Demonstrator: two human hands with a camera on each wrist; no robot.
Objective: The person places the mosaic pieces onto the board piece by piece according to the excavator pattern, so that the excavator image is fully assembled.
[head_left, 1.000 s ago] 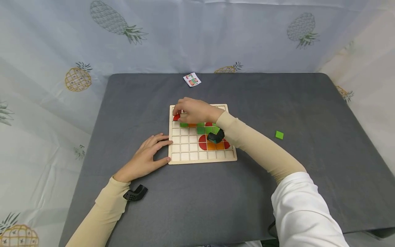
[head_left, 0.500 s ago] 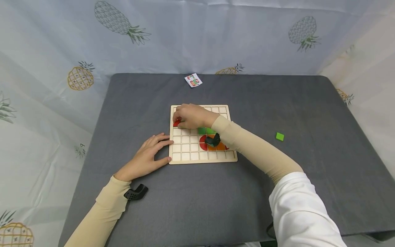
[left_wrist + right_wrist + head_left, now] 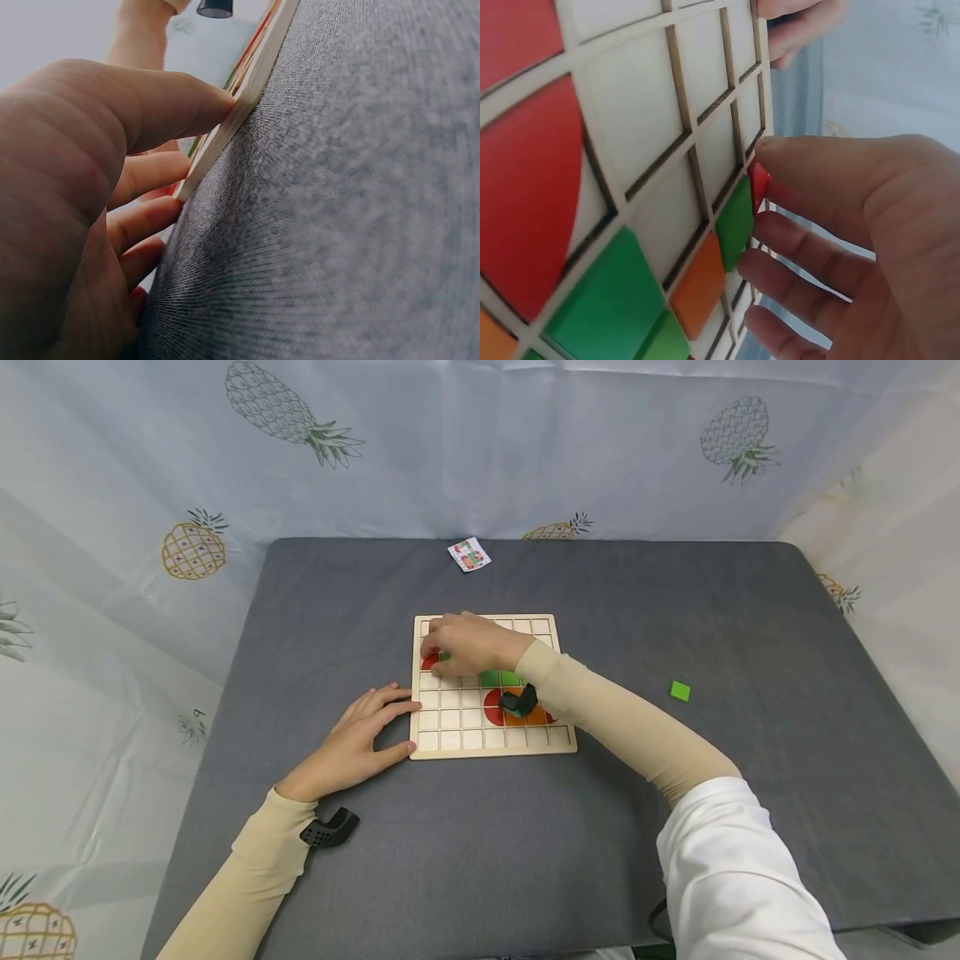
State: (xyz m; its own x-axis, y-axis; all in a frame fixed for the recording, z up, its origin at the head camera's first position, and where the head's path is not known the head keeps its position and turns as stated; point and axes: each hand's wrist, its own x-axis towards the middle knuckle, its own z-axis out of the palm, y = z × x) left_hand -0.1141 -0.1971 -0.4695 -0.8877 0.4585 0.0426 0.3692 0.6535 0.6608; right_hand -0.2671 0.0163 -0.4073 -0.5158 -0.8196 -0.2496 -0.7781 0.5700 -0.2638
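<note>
A pale wooden grid board (image 3: 450, 741) lies on the grey table, with red, green and orange flat pieces set in some cells. My left hand (image 3: 352, 743) rests beside its left edge, fingers extended; the thumb (image 3: 199, 109) and some fingertips touch the rim. Over the board's upper left, my right hand (image 3: 474, 642) pinches a small red piece (image 3: 759, 182) between thumb and index finger, at a cell by the left border. Next to that piece sits a green square (image 3: 736, 217), then an orange one (image 3: 699, 285). The right hand and forearm hide part of the grid.
A loose green square (image 3: 680, 691) lies on the table to the right of the board. Behind the board, near the far edge, is a small printed card (image 3: 469, 554). A pineapple-patterned curtain (image 3: 480, 452) hangs behind the table.
My right hand has moved slightly nearer with the red piece, down into the left border area of the board, then almost stopped. The left hand has stayed at the rim.
</note>
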